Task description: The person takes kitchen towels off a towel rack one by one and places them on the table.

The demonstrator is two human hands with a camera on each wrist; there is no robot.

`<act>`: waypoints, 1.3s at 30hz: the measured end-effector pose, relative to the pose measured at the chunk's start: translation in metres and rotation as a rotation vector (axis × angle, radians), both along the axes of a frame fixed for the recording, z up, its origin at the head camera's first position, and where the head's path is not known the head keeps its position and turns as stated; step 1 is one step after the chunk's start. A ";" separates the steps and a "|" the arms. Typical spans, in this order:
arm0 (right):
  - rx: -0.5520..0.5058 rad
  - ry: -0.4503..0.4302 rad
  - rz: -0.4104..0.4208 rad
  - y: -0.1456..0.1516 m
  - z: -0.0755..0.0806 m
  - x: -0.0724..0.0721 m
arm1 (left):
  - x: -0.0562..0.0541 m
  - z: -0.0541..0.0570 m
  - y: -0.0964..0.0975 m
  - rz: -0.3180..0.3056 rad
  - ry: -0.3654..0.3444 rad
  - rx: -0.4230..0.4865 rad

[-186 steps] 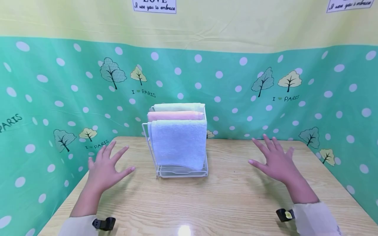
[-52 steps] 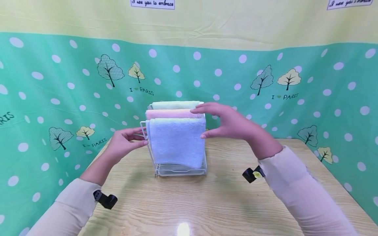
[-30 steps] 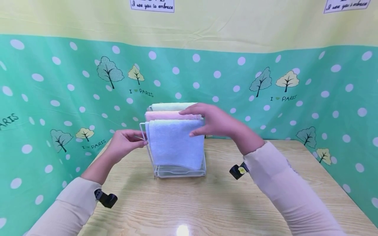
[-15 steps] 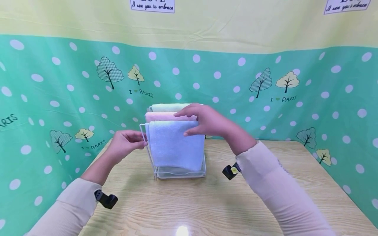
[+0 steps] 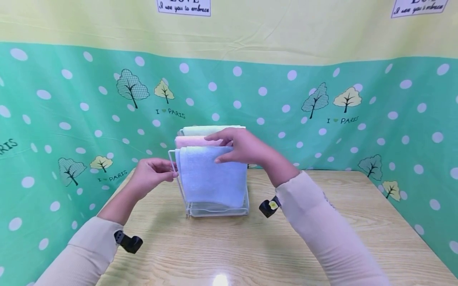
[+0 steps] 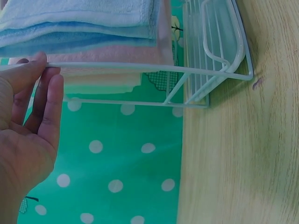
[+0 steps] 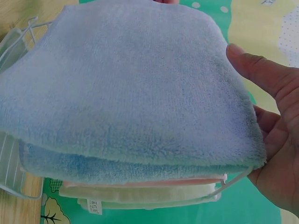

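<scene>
A white wire rack (image 5: 219, 215) stands on the table with folded towels hung over it one behind another. At the front is a blue towel (image 5: 211, 178), behind it a pink towel (image 5: 189, 141), and at the back a pale green towel (image 5: 200, 130). My left hand (image 5: 148, 176) pinches the rack's left side wire (image 6: 140, 68) between thumb and fingers. Over the blue towel's top edge, my right hand (image 5: 245, 147) holds it, thumb (image 7: 257, 67) on the front and fingers reaching behind, partly hidden by the cloth.
The rack stands on a light wood-grain table (image 5: 200, 250). Close behind hangs a green and yellow curtain (image 5: 279, 95) with dots and trees, which also closes in both sides. A small black camera is strapped to each wrist.
Both hands were apart from the rack with fingers spread. The left hand came to the side wire and stayed there. The right hand reached the blue towel and slid left along its top.
</scene>
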State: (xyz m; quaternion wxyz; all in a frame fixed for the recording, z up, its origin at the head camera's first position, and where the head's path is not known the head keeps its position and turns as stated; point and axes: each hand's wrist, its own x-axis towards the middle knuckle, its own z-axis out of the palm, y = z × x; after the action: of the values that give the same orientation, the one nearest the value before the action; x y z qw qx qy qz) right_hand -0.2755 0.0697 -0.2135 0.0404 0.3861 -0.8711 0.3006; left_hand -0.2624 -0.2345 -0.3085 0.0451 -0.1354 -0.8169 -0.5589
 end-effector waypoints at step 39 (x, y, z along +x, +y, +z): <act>0.080 -0.095 0.000 -0.022 0.010 -0.018 | 0.000 0.001 -0.001 -0.015 0.022 -0.009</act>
State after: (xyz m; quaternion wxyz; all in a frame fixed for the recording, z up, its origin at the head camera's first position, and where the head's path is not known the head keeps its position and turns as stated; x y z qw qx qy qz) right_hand -0.2937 0.0476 -0.2038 -0.0164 0.3728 -0.8834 0.2836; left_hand -0.2624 -0.2353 -0.3079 0.0493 -0.1477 -0.8178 -0.5540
